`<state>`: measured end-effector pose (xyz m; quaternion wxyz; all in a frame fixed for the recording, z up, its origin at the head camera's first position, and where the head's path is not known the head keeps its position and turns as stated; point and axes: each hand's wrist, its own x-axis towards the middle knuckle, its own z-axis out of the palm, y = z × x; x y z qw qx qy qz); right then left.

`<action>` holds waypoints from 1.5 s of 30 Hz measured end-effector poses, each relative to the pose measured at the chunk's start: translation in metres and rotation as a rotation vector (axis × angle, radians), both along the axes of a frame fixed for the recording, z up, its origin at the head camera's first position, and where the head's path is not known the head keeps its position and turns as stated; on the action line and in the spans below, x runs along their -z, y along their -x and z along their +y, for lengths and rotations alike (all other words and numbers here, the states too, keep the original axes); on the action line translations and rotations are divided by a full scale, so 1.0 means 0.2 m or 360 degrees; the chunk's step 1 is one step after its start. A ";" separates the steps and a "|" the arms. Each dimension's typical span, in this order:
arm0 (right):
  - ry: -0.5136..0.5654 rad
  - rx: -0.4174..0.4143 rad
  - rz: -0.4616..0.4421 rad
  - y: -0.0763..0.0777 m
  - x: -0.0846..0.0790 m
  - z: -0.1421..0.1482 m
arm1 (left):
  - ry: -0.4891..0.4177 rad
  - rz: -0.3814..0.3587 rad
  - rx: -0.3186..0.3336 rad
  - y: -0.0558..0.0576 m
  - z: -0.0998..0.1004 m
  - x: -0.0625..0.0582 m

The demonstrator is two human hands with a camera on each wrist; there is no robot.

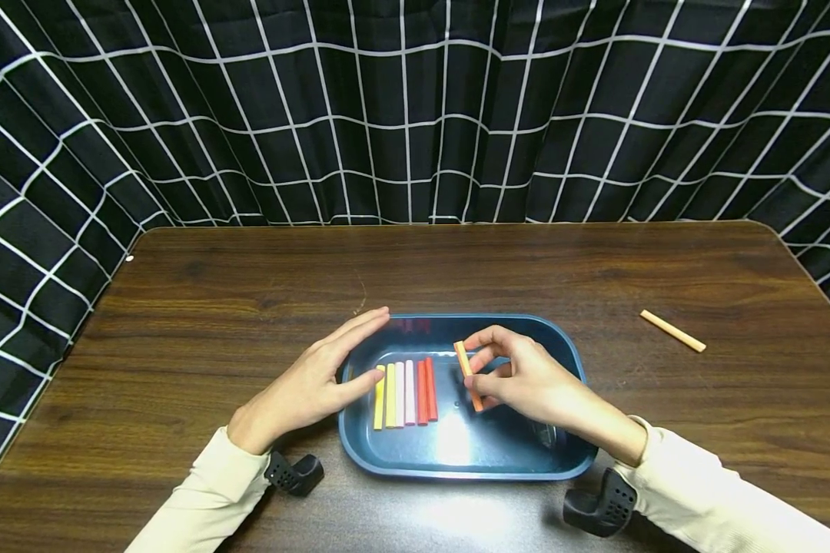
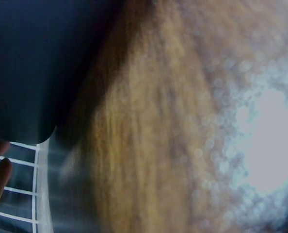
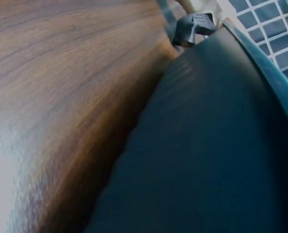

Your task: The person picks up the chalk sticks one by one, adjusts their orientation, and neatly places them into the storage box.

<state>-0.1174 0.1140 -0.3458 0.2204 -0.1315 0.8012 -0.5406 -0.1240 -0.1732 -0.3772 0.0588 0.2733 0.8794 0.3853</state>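
A blue tray [image 1: 456, 473] lies on the table under both hands. Inside it, on the left, several chalk sticks stand side by side in a row: yellow chalk [image 1: 390, 395], pale pink chalk [image 1: 410, 393] and red chalk [image 1: 432, 389]. My right hand [image 1: 526, 376] pinches an orange chalk stick [image 1: 463, 358] between thumb and fingers, over the tray just right of the red ones. At the tray's left rim my left hand [image 1: 311, 384] lies with fingers extended, its thumb reaching to the top of the leftmost yellow chalk. The wrist views show mostly the tray's outer wall [image 3: 197, 136].
Another pale orange chalk stick [image 1: 673, 331] lies on the wooden table [image 1: 249, 292] to the right of the tray. A black curtain with a white grid [image 1: 415, 115] hangs behind the table's far edge. Each wrist carries a black camera mount [image 1: 293, 474].
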 end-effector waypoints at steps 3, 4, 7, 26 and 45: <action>-0.0017 -0.0004 -0.0003 0.00 0.01 -0.02 | 0.0000 0.0007 0.0001 0.00 0.00 0.00; -0.0024 -0.0004 -0.0007 0.00 0.02 -0.03 | 0.0000 0.0011 0.0001 0.00 0.00 0.00; -0.0038 -0.0006 -0.0018 0.00 0.03 -0.05 | -0.0005 0.0016 0.0006 0.00 0.00 0.00; -0.0012 -0.0028 -0.0141 0.00 0.07 -0.09 | -0.0031 0.0068 0.0018 0.00 0.00 0.00; 0.0059 -0.0096 -0.0073 0.00 -0.02 0.02 | -0.0044 0.0065 0.0016 0.00 0.00 0.00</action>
